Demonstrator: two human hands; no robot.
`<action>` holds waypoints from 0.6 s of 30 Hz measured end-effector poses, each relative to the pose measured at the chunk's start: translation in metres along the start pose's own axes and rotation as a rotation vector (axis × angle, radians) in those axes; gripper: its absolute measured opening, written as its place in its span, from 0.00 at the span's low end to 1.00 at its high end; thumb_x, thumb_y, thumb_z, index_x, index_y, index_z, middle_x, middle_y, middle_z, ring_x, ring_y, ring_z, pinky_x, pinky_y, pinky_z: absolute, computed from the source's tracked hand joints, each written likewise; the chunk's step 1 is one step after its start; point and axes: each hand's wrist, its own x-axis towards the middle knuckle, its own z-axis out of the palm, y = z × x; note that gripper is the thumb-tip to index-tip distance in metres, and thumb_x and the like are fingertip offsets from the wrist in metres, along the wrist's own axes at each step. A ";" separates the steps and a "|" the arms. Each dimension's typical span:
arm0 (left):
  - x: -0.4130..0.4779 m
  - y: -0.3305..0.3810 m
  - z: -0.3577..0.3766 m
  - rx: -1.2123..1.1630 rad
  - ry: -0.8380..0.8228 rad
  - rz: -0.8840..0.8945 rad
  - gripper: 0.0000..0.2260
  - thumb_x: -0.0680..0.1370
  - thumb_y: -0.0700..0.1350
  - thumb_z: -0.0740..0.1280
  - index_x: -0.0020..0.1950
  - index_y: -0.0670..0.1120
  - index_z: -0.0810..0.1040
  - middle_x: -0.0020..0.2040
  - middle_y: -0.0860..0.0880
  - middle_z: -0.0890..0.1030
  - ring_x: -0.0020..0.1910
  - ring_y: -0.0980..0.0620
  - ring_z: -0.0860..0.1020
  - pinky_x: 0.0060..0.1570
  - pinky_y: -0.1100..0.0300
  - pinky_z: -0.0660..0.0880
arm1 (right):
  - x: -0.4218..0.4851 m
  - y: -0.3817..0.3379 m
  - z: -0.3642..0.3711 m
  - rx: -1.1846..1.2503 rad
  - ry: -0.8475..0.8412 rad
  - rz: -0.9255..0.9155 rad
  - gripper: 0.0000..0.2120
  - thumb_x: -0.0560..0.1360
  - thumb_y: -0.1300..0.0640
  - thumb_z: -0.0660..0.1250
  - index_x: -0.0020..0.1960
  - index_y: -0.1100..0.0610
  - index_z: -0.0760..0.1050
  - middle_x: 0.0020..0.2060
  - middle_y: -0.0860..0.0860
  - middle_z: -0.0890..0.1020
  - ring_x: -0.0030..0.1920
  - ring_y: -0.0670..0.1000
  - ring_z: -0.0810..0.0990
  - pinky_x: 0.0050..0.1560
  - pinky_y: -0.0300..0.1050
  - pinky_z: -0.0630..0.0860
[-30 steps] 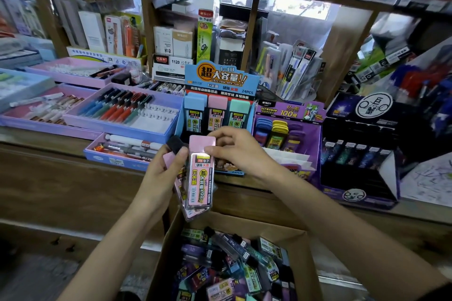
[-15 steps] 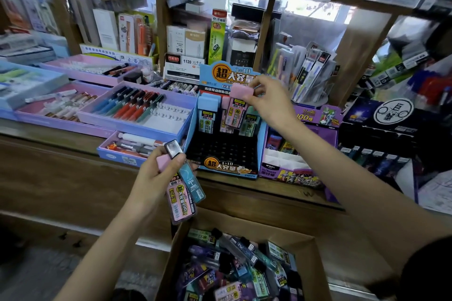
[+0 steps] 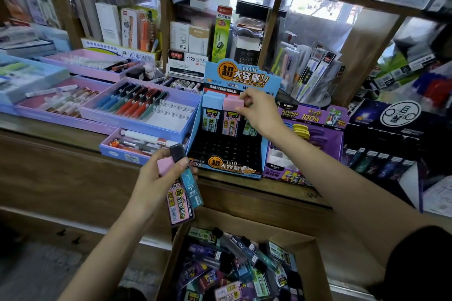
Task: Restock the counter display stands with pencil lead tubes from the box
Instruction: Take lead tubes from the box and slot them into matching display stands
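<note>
pink-cap tube (image 3: 233, 104) pinched in r hand (image 3: 259, 113) at stand (image 3: 225, 153); l hand (image 3: 156, 179) grips tubes (image 3: 181, 206).

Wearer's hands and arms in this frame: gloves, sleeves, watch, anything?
No gloves. The left hand and right hand are bare, with no ring, watch or band visible. No sleeve shows on the left arm up to the frame edge. On the right arm, a black sleeve shows at the lower right corner.

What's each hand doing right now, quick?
Left hand: grips a pink tube and a teal tube.
Right hand: pinches a pink-capped tube in the blue stand.
</note>
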 end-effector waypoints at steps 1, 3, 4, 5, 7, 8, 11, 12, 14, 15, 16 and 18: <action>0.000 0.000 0.001 -0.007 0.000 -0.006 0.07 0.75 0.40 0.65 0.53 0.44 0.74 0.40 0.44 0.85 0.39 0.49 0.84 0.34 0.63 0.78 | -0.001 0.003 0.003 -0.010 0.012 0.016 0.09 0.74 0.62 0.69 0.53 0.62 0.74 0.41 0.54 0.76 0.42 0.54 0.75 0.49 0.50 0.76; 0.000 -0.001 0.003 -0.016 0.002 -0.016 0.06 0.75 0.40 0.66 0.52 0.44 0.74 0.40 0.44 0.85 0.39 0.49 0.84 0.34 0.63 0.78 | -0.002 0.009 0.007 -0.049 0.031 0.035 0.10 0.74 0.61 0.68 0.54 0.62 0.73 0.42 0.53 0.75 0.44 0.52 0.74 0.46 0.45 0.72; -0.001 -0.002 0.004 -0.018 0.002 -0.022 0.06 0.75 0.40 0.66 0.52 0.44 0.74 0.40 0.44 0.85 0.39 0.49 0.84 0.34 0.63 0.78 | -0.002 0.011 0.009 -0.062 0.034 0.043 0.11 0.75 0.60 0.68 0.55 0.62 0.73 0.43 0.54 0.76 0.44 0.52 0.74 0.46 0.44 0.71; -0.001 -0.002 0.005 -0.017 0.000 -0.027 0.06 0.75 0.40 0.66 0.52 0.45 0.74 0.40 0.44 0.85 0.39 0.49 0.84 0.34 0.63 0.78 | -0.001 0.012 0.009 -0.068 0.032 0.052 0.12 0.75 0.60 0.68 0.55 0.62 0.73 0.44 0.54 0.76 0.45 0.52 0.74 0.46 0.43 0.70; -0.001 -0.002 0.008 -0.012 -0.008 -0.034 0.06 0.75 0.40 0.66 0.52 0.44 0.73 0.40 0.44 0.85 0.39 0.50 0.84 0.34 0.64 0.78 | -0.002 0.010 0.009 -0.075 0.024 0.071 0.13 0.75 0.59 0.68 0.57 0.62 0.72 0.44 0.54 0.76 0.45 0.51 0.74 0.45 0.41 0.69; -0.002 -0.002 0.009 -0.010 -0.011 -0.036 0.07 0.75 0.41 0.66 0.52 0.44 0.73 0.40 0.44 0.85 0.38 0.50 0.84 0.34 0.63 0.78 | -0.003 0.009 0.007 -0.089 0.020 0.068 0.12 0.75 0.60 0.68 0.57 0.62 0.72 0.45 0.55 0.77 0.44 0.52 0.75 0.45 0.42 0.70; -0.004 0.001 0.012 0.003 -0.016 -0.033 0.11 0.71 0.46 0.68 0.51 0.44 0.74 0.41 0.44 0.85 0.38 0.50 0.84 0.33 0.64 0.77 | -0.014 0.001 -0.001 -0.254 0.048 -0.035 0.10 0.77 0.62 0.63 0.57 0.63 0.69 0.43 0.59 0.80 0.44 0.59 0.79 0.44 0.52 0.77; -0.005 0.001 0.013 0.013 -0.024 -0.031 0.12 0.70 0.47 0.68 0.51 0.44 0.74 0.41 0.44 0.85 0.38 0.50 0.84 0.33 0.64 0.77 | -0.021 -0.004 -0.004 -0.270 0.077 -0.072 0.09 0.77 0.62 0.62 0.56 0.63 0.70 0.42 0.59 0.81 0.44 0.59 0.79 0.44 0.54 0.77; -0.006 0.001 0.015 0.029 -0.051 -0.033 0.13 0.69 0.49 0.69 0.50 0.44 0.74 0.41 0.43 0.85 0.38 0.48 0.84 0.33 0.63 0.78 | -0.039 -0.015 -0.008 -0.133 0.049 -0.099 0.07 0.78 0.58 0.62 0.52 0.61 0.75 0.42 0.56 0.82 0.43 0.55 0.80 0.46 0.52 0.78; -0.006 0.001 0.017 0.037 -0.067 -0.037 0.13 0.69 0.49 0.69 0.49 0.44 0.74 0.41 0.42 0.85 0.38 0.47 0.84 0.33 0.62 0.78 | -0.050 -0.021 -0.009 0.019 -0.042 -0.074 0.08 0.78 0.55 0.63 0.49 0.59 0.77 0.42 0.54 0.82 0.42 0.51 0.81 0.45 0.48 0.78; -0.007 0.001 0.019 0.049 -0.085 -0.041 0.14 0.69 0.49 0.69 0.49 0.43 0.74 0.41 0.42 0.85 0.38 0.47 0.84 0.34 0.61 0.78 | -0.063 -0.027 -0.010 0.189 -0.176 -0.029 0.08 0.77 0.53 0.64 0.47 0.57 0.78 0.41 0.52 0.83 0.41 0.48 0.81 0.44 0.44 0.77; -0.007 0.000 0.025 0.071 -0.124 -0.046 0.14 0.68 0.49 0.70 0.49 0.43 0.74 0.41 0.42 0.85 0.37 0.47 0.84 0.34 0.61 0.78 | -0.084 -0.032 -0.009 0.431 -0.402 0.045 0.07 0.76 0.54 0.66 0.46 0.56 0.79 0.40 0.50 0.82 0.40 0.44 0.80 0.40 0.38 0.77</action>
